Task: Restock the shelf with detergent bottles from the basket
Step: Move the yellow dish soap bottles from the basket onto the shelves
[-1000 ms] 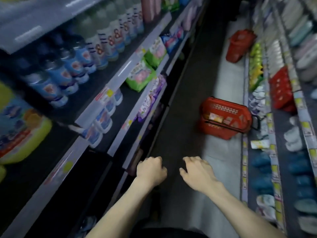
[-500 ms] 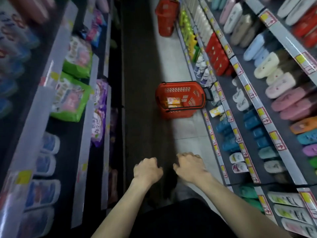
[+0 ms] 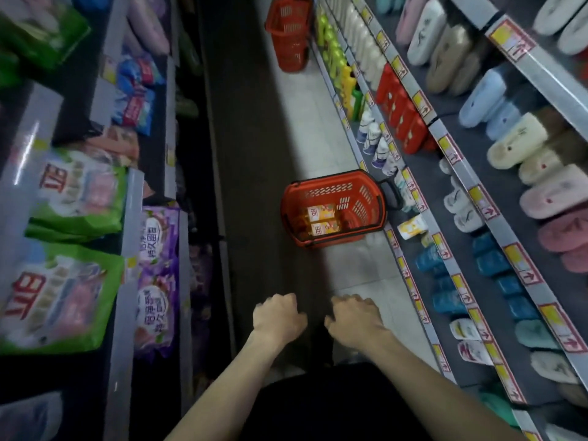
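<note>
A red basket (image 3: 366,198) stands on the aisle floor ahead of me, close to the right-hand shelf. Two orange-labelled detergent bottles (image 3: 321,221) lie side by side in its bottom. My left hand (image 3: 280,316) and my right hand (image 3: 353,319) hang in front of me, low in the head view, well short of the basket. Both have loosely curled fingers and hold nothing. A yellow and white bottle (image 3: 412,226) lies on its side on the lowest right shelf, just right of the basket.
A second red basket (image 3: 288,33) stands farther down the aisle. Green detergent bags (image 3: 79,192) and purple bags (image 3: 156,281) fill the left shelves. Slippers (image 3: 515,144) and rows of bottles (image 3: 337,58) line the right shelves. Floor shows between the shelves.
My view has swung from the left shelves toward the aisle and the right shelves. The basket now sits nearer the middle and closer. Both hands keep the same pose.
</note>
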`<action>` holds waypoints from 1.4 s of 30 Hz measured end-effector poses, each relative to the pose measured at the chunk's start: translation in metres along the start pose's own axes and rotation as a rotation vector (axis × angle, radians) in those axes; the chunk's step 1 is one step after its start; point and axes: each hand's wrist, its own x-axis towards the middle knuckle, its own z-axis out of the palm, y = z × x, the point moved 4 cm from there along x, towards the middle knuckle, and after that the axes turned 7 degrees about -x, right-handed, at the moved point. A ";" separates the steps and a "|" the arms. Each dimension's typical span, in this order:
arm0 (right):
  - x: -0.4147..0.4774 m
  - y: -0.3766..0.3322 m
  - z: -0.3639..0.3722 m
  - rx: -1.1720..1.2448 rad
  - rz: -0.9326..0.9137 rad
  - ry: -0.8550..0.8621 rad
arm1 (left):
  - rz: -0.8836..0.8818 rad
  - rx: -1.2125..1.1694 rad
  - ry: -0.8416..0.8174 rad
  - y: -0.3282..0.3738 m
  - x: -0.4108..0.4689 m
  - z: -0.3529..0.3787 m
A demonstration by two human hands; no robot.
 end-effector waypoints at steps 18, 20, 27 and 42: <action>0.211 0.022 -0.117 -0.040 -0.020 -0.102 | 0.062 -0.038 -0.099 0.021 0.219 -0.106; 0.233 0.023 -0.134 -0.010 0.024 -0.132 | 0.066 -0.023 -0.124 0.016 0.239 -0.119; 0.307 0.031 -0.172 -0.031 0.052 -0.104 | 0.009 -0.039 -0.180 0.000 0.312 -0.158; 0.494 0.123 -0.110 -0.205 -0.039 -0.259 | -0.095 -0.075 -0.191 0.044 0.480 -0.091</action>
